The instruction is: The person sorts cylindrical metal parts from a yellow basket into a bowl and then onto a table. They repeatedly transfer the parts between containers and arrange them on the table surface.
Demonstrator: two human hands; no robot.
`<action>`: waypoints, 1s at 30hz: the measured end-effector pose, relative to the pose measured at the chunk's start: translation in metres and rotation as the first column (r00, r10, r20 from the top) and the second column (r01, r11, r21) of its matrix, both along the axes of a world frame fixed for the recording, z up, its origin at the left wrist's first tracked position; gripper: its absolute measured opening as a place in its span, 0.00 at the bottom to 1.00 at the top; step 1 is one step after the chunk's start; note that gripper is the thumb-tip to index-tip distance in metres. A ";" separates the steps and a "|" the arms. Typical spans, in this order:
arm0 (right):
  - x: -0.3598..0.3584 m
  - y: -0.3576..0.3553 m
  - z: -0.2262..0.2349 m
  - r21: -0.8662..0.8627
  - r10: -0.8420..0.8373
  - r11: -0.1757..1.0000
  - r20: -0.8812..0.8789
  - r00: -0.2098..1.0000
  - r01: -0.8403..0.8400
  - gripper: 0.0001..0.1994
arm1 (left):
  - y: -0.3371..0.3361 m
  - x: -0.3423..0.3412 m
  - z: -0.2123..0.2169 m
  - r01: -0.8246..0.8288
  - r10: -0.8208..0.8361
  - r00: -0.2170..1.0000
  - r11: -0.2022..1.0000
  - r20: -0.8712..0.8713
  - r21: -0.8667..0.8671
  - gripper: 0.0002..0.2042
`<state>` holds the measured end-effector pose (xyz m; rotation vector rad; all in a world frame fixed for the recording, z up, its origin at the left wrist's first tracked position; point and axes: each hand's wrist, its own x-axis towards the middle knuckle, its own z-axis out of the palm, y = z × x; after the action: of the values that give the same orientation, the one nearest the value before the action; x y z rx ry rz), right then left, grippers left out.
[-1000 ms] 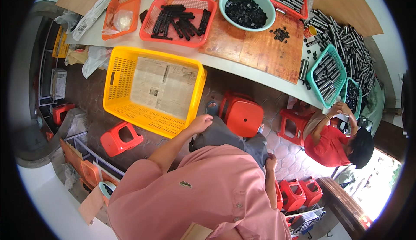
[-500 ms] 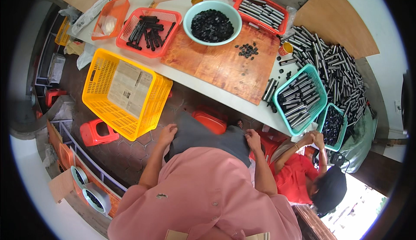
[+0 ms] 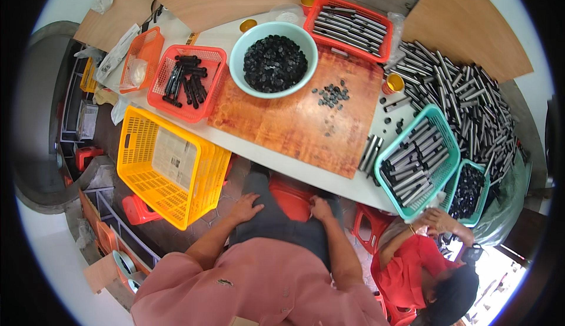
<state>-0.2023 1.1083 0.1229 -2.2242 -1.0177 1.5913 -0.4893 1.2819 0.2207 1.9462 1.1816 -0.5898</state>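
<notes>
My left hand (image 3: 246, 207) lies on my left thigh with its fingers stretched out and apart; nothing is in it. Loosely curled, my right hand (image 3: 321, 208) rests on my right thigh, beside the red stool (image 3: 291, 201), and I see nothing in it. Both hands are below the table's near edge. On the table in front of me is a wooden board (image 3: 282, 128) with a small scatter of black caps (image 3: 333, 96). A pale blue bowl (image 3: 234, 67) full of similar black pieces stands at the board's back left.
Red baskets (image 3: 154, 97) (image 3: 347, 3) hold black parts and metal tubes. A yellow crate (image 3: 197, 208) lined with newspaper stands left of my legs. At right are a green basket (image 3: 385, 187) of tubes and a large tube pile (image 3: 465, 96). A person in red (image 3: 412, 261) works there.
My view has tilted toward the table. Both hands have come inward onto my thighs, and the fingers of my left hand have spread out. The person at right keeps working by the green baskets.
</notes>
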 end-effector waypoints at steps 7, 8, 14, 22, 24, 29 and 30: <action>-0.085 0.024 -0.103 -0.272 0.314 0.911 -0.031 0.949 -0.310 0.36 | 0.072 0.012 -0.071 0.148 -0.157 0.955 0.988 -0.253 -0.055 0.36; -0.092 0.029 -0.113 -0.276 0.320 0.910 -0.010 0.947 -0.310 0.37 | 0.077 0.012 -0.079 0.186 -0.190 0.937 0.982 -0.293 -0.040 0.36; -0.106 0.037 -0.189 0.102 0.408 0.896 0.192 0.892 -0.432 0.31 | 0.090 0.021 -0.101 0.151 -0.104 0.954 0.977 -0.282 0.149 0.33; -0.065 0.063 -0.210 0.020 0.465 0.883 0.112 0.878 -0.470 0.29 | 0.121 0.034 -0.141 -0.010 0.017 1.000 0.964 -0.023 0.264 0.26; -0.059 0.069 -0.216 0.010 0.479 0.876 0.100 0.872 -0.483 0.28 | 0.121 0.027 -0.158 -0.073 0.072 0.997 0.951 0.016 0.299 0.23; -0.042 0.078 -0.243 -0.008 0.529 0.847 0.115 0.840 -0.532 0.27 | 0.124 0.036 -0.170 -0.211 0.180 0.975 0.935 0.132 0.285 0.23; -0.037 0.077 -0.248 -0.020 0.525 0.850 0.124 0.842 -0.527 0.27 | 0.126 0.041 -0.174 -0.229 0.203 0.969 0.953 0.141 0.199 0.23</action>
<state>-0.2391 1.1852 -0.1253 -2.1695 -1.7971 1.6339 -0.4488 1.4081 0.0465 1.9627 1.4062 -0.2354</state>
